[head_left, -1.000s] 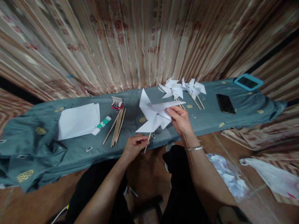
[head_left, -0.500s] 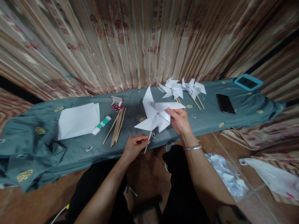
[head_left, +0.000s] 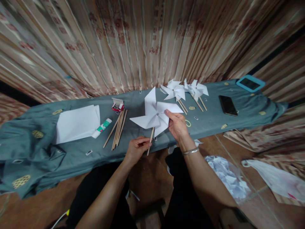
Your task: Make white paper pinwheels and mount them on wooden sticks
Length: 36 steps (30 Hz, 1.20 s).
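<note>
A white paper pinwheel (head_left: 152, 119) on a thin wooden stick (head_left: 151, 140) is held up over the front of the bench. My left hand (head_left: 138, 149) pinches the stick low down, below the paper. At the pinwheel's right side, my right hand (head_left: 178, 125) has its fingers closed at a blade close to the centre pin; part of the fingers lies behind the paper. To the left, several loose wooden sticks (head_left: 118, 128) lie together beside a small red-and-white open box (head_left: 117, 104) with small metal pieces inside.
White paper sheets (head_left: 77, 124) and a green-and-white glue stick (head_left: 103, 127) lie left. Other pinwheels (head_left: 174, 90) rest at the back, right of centre. Farther right are a black phone (head_left: 228, 105) and a blue-framed device (head_left: 250, 83). A bag of paper scraps (head_left: 227, 178) sits on the floor.
The pinwheel's blades have turned a little on the stick, and my right hand has shifted slightly left with them. A pale green ring now shows beside my right hand. My left hand keeps its hold.
</note>
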Tool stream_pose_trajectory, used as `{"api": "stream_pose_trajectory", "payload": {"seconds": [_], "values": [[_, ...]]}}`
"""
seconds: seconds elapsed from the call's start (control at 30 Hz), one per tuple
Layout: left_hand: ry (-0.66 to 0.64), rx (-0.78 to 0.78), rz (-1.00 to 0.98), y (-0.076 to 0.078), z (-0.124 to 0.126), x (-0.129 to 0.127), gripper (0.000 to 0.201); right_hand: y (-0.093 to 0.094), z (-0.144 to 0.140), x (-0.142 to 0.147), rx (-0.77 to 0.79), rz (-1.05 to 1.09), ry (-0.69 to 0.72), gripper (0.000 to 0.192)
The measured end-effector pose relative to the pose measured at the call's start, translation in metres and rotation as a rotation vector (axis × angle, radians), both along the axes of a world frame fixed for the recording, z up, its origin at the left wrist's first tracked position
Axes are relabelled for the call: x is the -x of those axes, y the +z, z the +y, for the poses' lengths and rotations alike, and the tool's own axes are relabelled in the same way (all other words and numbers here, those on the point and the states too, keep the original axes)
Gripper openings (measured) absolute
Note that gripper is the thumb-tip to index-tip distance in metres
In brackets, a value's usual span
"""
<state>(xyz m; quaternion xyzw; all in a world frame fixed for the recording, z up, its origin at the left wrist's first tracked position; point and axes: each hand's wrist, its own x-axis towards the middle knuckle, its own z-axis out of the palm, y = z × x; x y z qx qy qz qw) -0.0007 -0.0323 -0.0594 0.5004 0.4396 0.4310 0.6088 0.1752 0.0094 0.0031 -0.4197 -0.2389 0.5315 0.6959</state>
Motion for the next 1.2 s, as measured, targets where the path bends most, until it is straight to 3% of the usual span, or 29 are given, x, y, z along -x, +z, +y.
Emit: {"api": "stream_pose_trajectory", "payload": {"seconds": [0.6, 0.87, 1.2], "values": [[0.033, 0.000, -0.013, -0.0001, -0.0015, -0.0038, 0.019, -0.0023, -0.0017, 0.0009, -0.029, -0.062, 0.057, 0.028], [-0.033, -0.028, 0.004, 0.0023, -0.0021, 0.0027, 0.021, -0.0047, 0.0002, -0.0043, 0.056, -0.087, 0.008, 0.029], [0.014, 0.020, -0.036, 0.0048, -0.0016, 0.0044, 0.024, -0.0017, 0.0005, 0.0053, 0.071, -0.056, 0.055, 0.029]]}}
